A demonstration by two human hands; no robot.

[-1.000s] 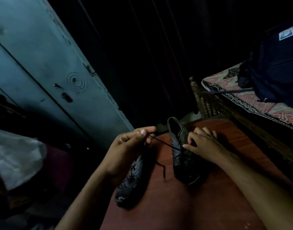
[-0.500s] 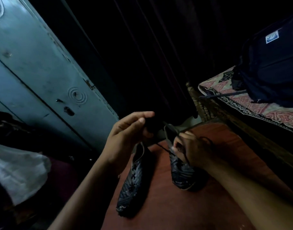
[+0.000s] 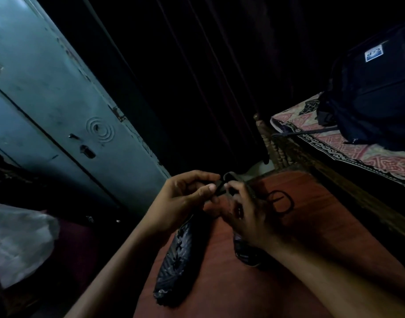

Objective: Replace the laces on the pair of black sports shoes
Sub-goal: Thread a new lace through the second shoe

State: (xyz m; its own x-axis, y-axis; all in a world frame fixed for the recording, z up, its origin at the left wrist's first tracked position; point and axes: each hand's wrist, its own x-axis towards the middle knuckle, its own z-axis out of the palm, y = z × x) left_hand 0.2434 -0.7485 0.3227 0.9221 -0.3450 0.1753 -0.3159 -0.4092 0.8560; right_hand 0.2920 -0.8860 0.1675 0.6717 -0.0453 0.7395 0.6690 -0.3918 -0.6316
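Both hands meet above the far end of the right shoe [image 3: 245, 255]: left hand [image 3: 185, 200] and right hand [image 3: 245, 210] each pinch the black lace [image 3: 219, 188] in a narrow grip. Its loose loop [image 3: 281, 203] trails right over the worktop [image 3: 219, 283]; the left shoe [image 3: 176, 260] lies nearer, long axis near-to-far.

The right hand [image 3: 245, 214] covers most of the right shoe [image 3: 245, 255], leaving only its toe showing at 6 o'clock of the wrist. The left hand [image 3: 185, 198] hides the heel of the left shoe [image 3: 176, 260]. Where both sets of fingers meet on the lace [image 3: 281, 201], the dark blur keeps the grip unclear. The backpack [image 3: 376, 95] is cut off at 3 o'clock.
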